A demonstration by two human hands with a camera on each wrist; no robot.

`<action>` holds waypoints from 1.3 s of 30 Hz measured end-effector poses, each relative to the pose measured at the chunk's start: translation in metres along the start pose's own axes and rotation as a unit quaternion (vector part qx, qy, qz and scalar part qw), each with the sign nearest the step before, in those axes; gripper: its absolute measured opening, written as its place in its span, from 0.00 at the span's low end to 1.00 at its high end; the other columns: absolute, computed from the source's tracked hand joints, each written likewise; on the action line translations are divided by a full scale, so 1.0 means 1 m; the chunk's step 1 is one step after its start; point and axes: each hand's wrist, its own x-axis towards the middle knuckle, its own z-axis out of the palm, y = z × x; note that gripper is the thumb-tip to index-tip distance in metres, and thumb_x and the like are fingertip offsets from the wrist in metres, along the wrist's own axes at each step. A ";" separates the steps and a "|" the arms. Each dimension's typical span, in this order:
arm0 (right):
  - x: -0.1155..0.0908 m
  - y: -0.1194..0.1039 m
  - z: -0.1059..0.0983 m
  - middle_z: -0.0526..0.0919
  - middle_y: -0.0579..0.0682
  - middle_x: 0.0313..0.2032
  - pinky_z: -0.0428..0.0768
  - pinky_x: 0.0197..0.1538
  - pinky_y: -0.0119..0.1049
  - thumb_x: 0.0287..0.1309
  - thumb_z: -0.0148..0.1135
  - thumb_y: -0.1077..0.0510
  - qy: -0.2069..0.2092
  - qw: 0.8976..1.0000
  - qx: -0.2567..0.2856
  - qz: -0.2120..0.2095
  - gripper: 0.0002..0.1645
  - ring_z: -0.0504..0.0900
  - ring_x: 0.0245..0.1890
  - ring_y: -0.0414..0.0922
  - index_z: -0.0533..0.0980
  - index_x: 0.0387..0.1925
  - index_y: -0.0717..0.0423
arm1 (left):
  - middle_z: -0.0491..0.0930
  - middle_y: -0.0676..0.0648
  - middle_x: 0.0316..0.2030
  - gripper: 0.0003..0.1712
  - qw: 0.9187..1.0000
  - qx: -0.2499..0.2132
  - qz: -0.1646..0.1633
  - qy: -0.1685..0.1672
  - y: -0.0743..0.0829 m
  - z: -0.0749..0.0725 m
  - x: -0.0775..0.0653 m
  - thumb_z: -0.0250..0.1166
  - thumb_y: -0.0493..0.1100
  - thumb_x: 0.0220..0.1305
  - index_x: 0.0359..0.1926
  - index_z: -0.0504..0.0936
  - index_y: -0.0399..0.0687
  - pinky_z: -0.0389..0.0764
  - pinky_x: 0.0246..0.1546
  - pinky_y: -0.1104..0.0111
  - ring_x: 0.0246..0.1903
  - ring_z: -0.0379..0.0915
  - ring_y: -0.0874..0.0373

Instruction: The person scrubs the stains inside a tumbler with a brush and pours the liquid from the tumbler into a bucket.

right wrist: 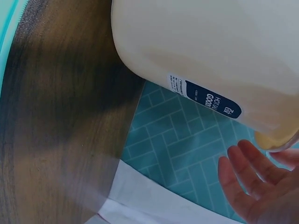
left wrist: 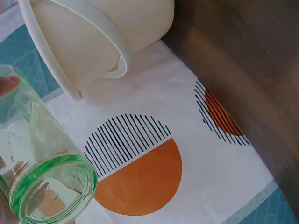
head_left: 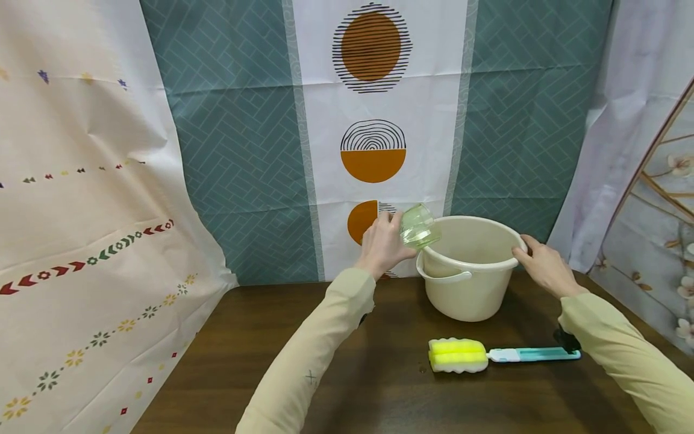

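Observation:
A light green clear glass [head_left: 418, 227] is held in my left hand [head_left: 384, 242], tipped sideways at the left rim of a cream plastic bucket [head_left: 467, 295]. Its thick base [left wrist: 53, 191] shows low in the left wrist view; whether liquid is inside I cannot tell. At the bucket's opposite side my right hand [head_left: 544, 265] grips the rim, thumb toward the inside. Several fingers [right wrist: 250, 172] of that hand are spread below the rim in the right wrist view. The bucket stands upright, its handle [left wrist: 110, 32] hanging down on the left.
In front of the bucket lies a sponge brush with a yellow and white head [head_left: 458, 355] and a teal handle [head_left: 542, 354]. A few small drops [head_left: 423, 369] dot the brown table [head_left: 303, 337]. Patterned cloth [head_left: 244, 150] hangs right behind the table.

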 end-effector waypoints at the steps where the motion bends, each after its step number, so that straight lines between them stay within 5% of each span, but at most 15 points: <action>1: 0.000 0.000 0.000 0.63 0.76 0.52 0.64 0.42 0.62 0.65 0.35 0.44 0.000 1.000 0.001 0.000 0.39 0.66 0.47 0.70 0.51 0.63 0.73 | 0.70 0.44 0.36 0.43 1.000 0.009 0.006 0.002 0.001 0.000 0.001 0.73 0.59 0.34 0.52 0.72 0.43 0.73 0.24 0.66 0.28 0.70 0.55; 6: 0.000 0.000 0.001 0.63 0.77 0.52 0.64 0.43 0.62 0.65 0.35 0.44 0.005 1.000 -0.002 -0.001 0.38 0.66 0.47 0.70 0.51 0.62 0.73 | 0.71 0.42 0.41 0.43 0.996 0.071 0.047 -0.005 0.004 0.001 0.008 0.72 0.59 0.35 0.53 0.71 0.42 0.73 0.32 0.65 0.33 0.71 0.52; 11: 0.000 0.000 0.001 0.64 0.76 0.51 0.64 0.42 0.62 0.65 0.36 0.45 0.012 1.000 -0.004 -0.002 0.37 0.67 0.46 0.69 0.52 0.62 0.73 | 0.72 0.43 0.42 0.42 0.982 0.159 0.100 0.002 0.009 0.000 0.015 0.69 0.59 0.40 0.55 0.71 0.41 0.71 0.41 0.64 0.38 0.71 0.51; 25: -0.001 -0.002 0.001 0.64 0.76 0.52 0.64 0.41 0.62 0.65 0.36 0.45 0.016 1.000 -0.001 -0.001 0.37 0.67 0.46 0.69 0.52 0.62 0.72 | 0.72 0.43 0.43 0.18 0.916 0.312 0.244 0.063 0.025 0.010 0.022 0.47 0.34 0.61 0.52 0.72 0.41 0.66 0.47 0.61 0.40 0.70 0.48; 30: -0.001 -0.002 0.001 0.63 0.76 0.52 0.64 0.42 0.62 0.65 0.35 0.44 0.015 1.000 0.001 -0.002 0.37 0.67 0.46 0.69 0.51 0.63 0.71 | 0.72 0.43 0.44 0.19 0.890 0.346 0.286 0.084 0.026 0.013 0.023 0.42 0.31 0.64 0.51 0.72 0.42 0.66 0.48 0.60 0.41 0.70 0.47; 36: -0.001 -0.001 0.001 0.64 0.76 0.52 0.65 0.41 0.61 0.66 0.35 0.44 0.018 1.000 0.000 -0.004 0.37 0.67 0.46 0.69 0.52 0.63 0.70 | 0.73 0.43 0.44 0.31 0.862 0.361 0.339 0.109 0.030 0.011 0.025 0.27 0.25 0.63 0.52 0.74 0.44 0.66 0.48 0.59 0.42 0.70 0.46; 39: -0.002 -0.001 0.002 0.63 0.76 0.52 0.64 0.41 0.61 0.66 0.35 0.44 0.013 1.000 0.002 -0.002 0.37 0.67 0.46 0.69 0.52 0.63 0.70 | 0.73 0.45 0.44 0.29 0.852 0.370 0.353 0.114 0.034 0.001 0.023 0.31 0.26 0.64 0.51 0.75 0.47 0.67 0.48 0.61 0.42 0.70 0.48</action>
